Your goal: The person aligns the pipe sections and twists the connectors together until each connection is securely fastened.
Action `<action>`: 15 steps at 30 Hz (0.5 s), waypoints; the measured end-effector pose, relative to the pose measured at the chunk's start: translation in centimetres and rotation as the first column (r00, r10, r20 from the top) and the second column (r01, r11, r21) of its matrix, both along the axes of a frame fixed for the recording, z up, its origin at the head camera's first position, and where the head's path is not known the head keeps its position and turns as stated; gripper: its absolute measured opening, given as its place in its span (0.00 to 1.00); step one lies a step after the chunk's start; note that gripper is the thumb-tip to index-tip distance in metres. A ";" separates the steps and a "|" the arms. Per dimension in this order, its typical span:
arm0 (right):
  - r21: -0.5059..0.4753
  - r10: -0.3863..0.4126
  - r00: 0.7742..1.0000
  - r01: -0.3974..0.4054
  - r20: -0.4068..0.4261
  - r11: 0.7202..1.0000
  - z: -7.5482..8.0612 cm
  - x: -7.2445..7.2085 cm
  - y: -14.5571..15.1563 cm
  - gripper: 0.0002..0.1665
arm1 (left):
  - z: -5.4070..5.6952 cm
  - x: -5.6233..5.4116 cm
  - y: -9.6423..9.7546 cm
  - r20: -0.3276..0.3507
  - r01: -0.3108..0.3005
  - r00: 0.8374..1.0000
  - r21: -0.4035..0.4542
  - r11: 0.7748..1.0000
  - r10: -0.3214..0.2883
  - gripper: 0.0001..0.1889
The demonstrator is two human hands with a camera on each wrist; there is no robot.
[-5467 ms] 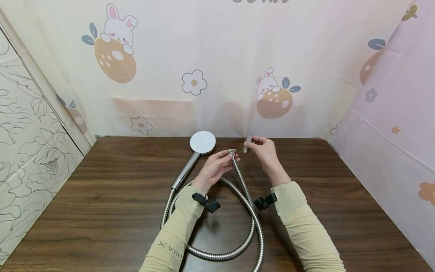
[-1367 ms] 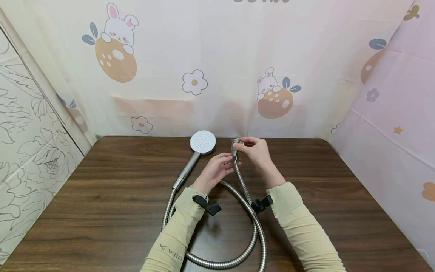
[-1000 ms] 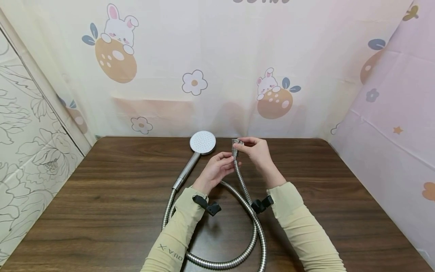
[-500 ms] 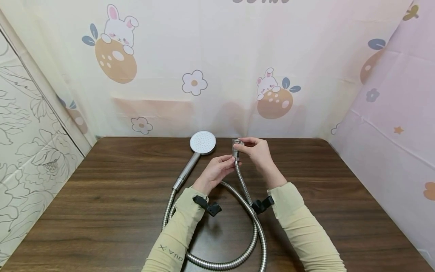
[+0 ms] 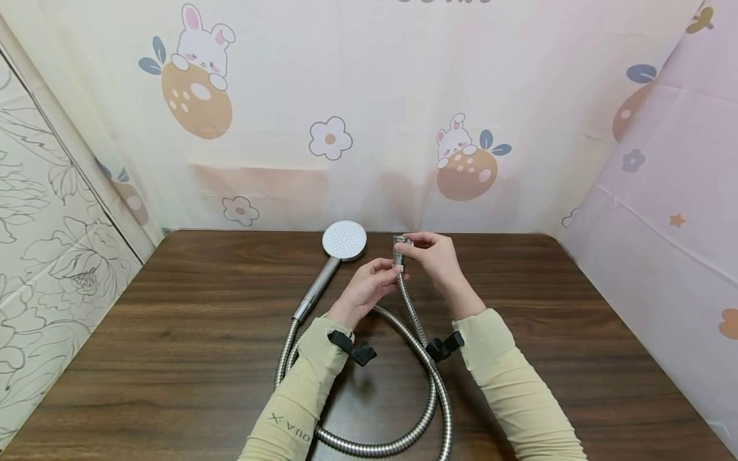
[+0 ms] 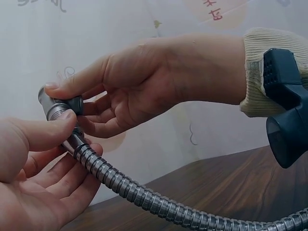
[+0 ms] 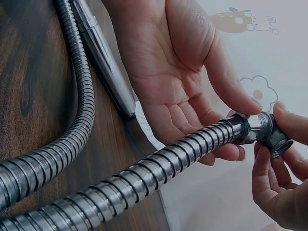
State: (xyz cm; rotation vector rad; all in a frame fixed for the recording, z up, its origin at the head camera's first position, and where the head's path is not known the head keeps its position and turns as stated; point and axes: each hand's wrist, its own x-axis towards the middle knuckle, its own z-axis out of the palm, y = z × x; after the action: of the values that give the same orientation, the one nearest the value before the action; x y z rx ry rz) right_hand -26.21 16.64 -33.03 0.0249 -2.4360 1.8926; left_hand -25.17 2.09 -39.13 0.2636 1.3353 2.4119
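My right hand (image 5: 441,262) pinches a small chrome pipe fitting (image 5: 399,246) between thumb and fingers, above the back of the table. In the right wrist view this fitting (image 7: 279,139) has an open side outlet, and bright screw thread shows between it and the hose nut (image 7: 246,131). Just below, my left hand (image 5: 369,288) has thumb and fingers at that nut, on the end of the ribbed metal shower hose (image 5: 410,310). Hose end and fitting are in line, tilted in the left wrist view. A handheld shower head (image 5: 344,241) lies left of my hands, face up.
The hose loops over the dark wooden table (image 5: 190,346), running from the shower head's handle (image 5: 316,289) past my forearms. A patterned curtain (image 5: 277,96) hangs behind the table's back edge, with pink cloth (image 5: 680,269) at right.
Earlier the fitting was apart from the hose end, to its right; my right hand has brought it left onto the hose end. Lately, only my left fingers have shifted slightly at the nut.
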 end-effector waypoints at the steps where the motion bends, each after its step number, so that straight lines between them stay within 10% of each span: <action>1: 0.002 0.000 1.000 0.000 0.000 1.000 0.0 0.0 0.0 0.24 | 0.0 0.0 0.0 0.000 0.000 1.000 -0.003 1.000 0.000 0.07; 15: 0.014 -0.009 1.000 0.009 0.001 1.000 -0.2 -0.2 0.2 0.25 | 0.1 -0.1 -0.7 -0.006 0.076 0.997 0.022 0.997 -0.076 0.07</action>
State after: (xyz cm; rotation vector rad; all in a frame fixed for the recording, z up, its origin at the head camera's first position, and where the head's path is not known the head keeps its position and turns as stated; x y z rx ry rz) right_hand -26.39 16.84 -33.26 0.0137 -2.4459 1.8724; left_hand -25.24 1.37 -39.01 0.3204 1.2781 2.3659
